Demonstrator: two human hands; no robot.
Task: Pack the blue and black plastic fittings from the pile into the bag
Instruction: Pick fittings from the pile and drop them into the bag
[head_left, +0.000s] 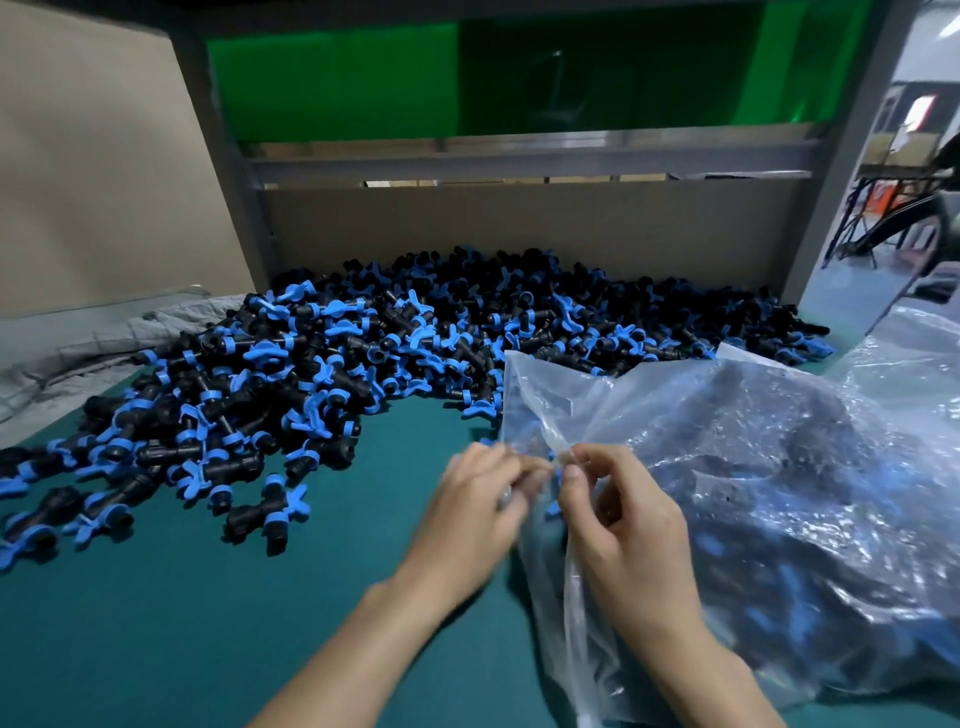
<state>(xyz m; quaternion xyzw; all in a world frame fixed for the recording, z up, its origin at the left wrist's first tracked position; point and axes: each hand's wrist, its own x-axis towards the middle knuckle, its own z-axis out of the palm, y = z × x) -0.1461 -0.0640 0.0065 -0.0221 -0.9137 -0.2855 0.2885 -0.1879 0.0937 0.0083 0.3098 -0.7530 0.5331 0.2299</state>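
The left hand (478, 499) and right hand (618, 514) pinch the rim of the crinkled clear plastic bag (779, 467), which lies at the right and is partly filled; this looks like opening its mouth. Next, one hand should hold it agape while the other scoops from the heap of blue and black plastic fittings (311, 364), left and far. A teal table (156, 623) carries everything; a brown cardboard wall (519, 223) and green panel (337, 83) stand behind.

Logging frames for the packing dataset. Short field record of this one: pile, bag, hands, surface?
pile: blue and black fittings, heaped against cardboard wall
bag: clear plastic bag, at right, partly filled with fittings
hands: left hand and right hand both pinch its edge
surface: green mat
far left: grey cloth
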